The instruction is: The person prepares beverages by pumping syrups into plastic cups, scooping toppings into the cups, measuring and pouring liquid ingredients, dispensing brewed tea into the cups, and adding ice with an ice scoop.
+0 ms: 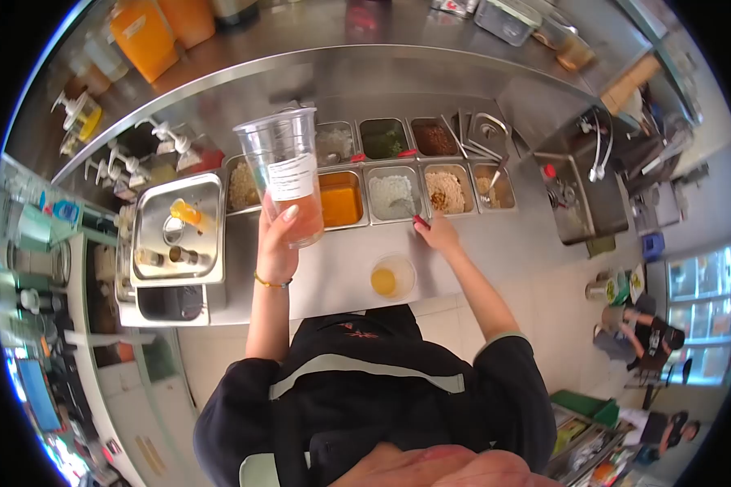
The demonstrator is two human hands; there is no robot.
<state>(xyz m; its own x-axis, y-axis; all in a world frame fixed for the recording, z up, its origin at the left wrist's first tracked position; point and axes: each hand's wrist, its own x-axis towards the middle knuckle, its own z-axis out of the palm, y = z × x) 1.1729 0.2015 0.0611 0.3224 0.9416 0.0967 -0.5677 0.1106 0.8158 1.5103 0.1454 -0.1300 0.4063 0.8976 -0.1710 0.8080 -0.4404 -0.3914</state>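
My left hand (281,239) is wrapped round a clear plastic cup (270,148) with a white printed label, held tilted above the counter. The cup's lower part looks pinkish; whether that is contents or fingers showing through, I cannot tell. My right hand (441,234) grips the red handle of a spoon (420,221), whose metal end rests in a steel pan of white pieces (393,188). Below the pans, a second clear cup (395,277) with something yellow in it stands on the counter. A pan of orange contents (339,200) sits left of the white one.
Pans of light brown bits (445,191), green (383,138) and dark red contents (434,136) surround the white one. At left are a steel tray (140,272) and pump bottles (175,144). A sink (573,231) lies right, a shelf (292,65) ahead. People sit at far right.
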